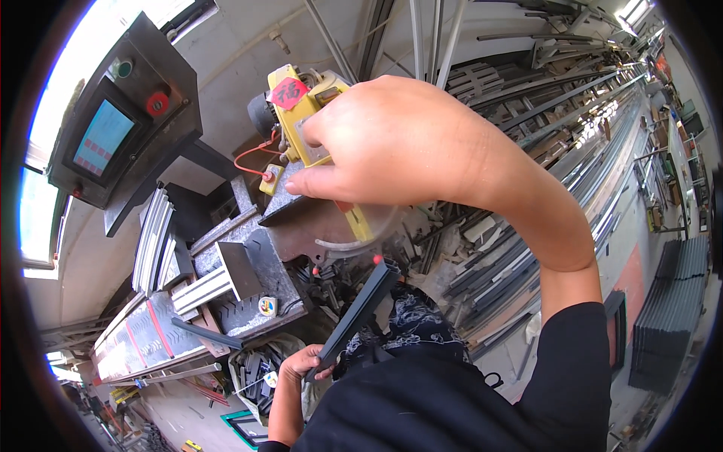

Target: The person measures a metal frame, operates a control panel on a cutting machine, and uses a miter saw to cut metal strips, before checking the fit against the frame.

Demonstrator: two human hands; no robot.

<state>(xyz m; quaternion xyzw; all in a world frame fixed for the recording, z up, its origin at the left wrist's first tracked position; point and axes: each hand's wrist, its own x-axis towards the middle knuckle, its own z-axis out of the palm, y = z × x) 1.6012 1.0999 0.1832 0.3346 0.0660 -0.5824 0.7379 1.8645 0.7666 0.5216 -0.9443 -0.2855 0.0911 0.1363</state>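
Note:
My right hand [376, 147] reaches over a yellow cutting saw [288, 96]. Its fingers curl down and its thumb points left; whatever they hold is hidden beneath the hand. Below my right hand is the saw's curved guard [320, 226]. Low in front of my body, my left hand [303, 361] grips the lower end of a dark grey metal profile [358, 310], which slants up and right toward the saw. On the metal worktable [282, 290] to the left stand a pale ribbed profile piece [202, 292] and a small round tape measure [267, 306].
A black control box with a lit screen [104, 137] and a red button stands at the upper left. Light profiles [154, 237] lean beneath it. Long metal bars [520, 260] fill the right side. A sack of offcuts [260, 373] sits below the worktable.

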